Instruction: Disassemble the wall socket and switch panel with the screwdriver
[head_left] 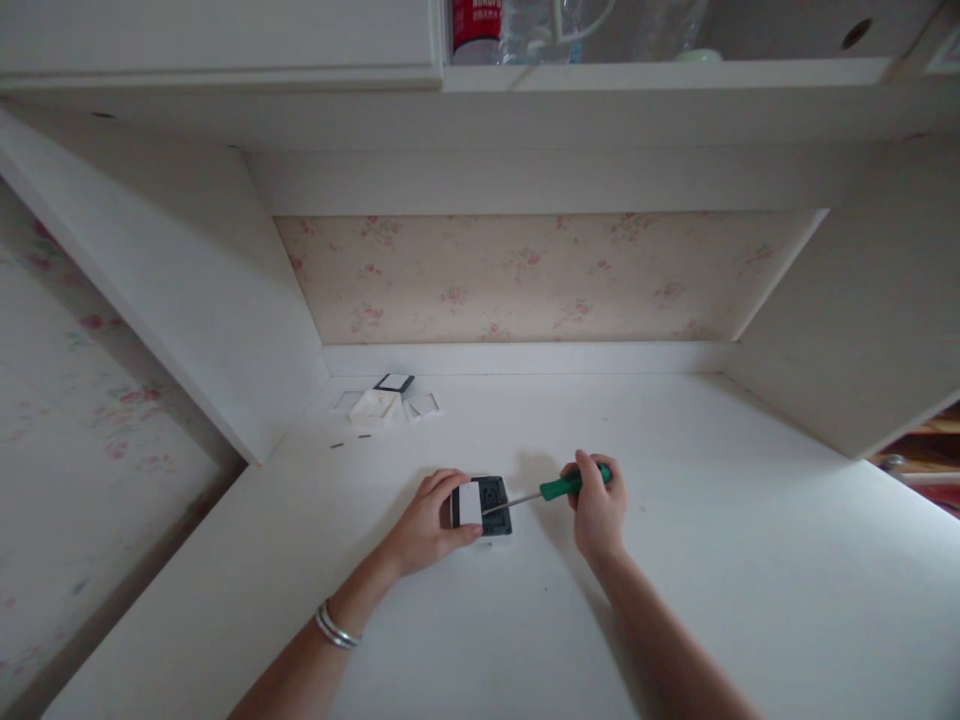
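Note:
On the white tabletop, a wall switch (496, 522) with a dark frame and a white rocker plate on its left half is gripped at its left side by my left hand (426, 525). The thumb lies along the near edge and the fingers along the far edge. My right hand (600, 508) is closed round the green handle of a screwdriver (556, 489). Its metal shaft points left, and the tip meets the switch at the inner edge of the white plate. A small piece lies just in front of the switch, too small to name.
At the back left lie a white switch housing (373, 408), a dark-framed white piece (394, 382), and a clear-looking square frame (422, 406). Two thin dark strips (337, 445) lie nearer. Side panels and an overhead shelf (675, 75) with bottles enclose the tabletop (720, 570).

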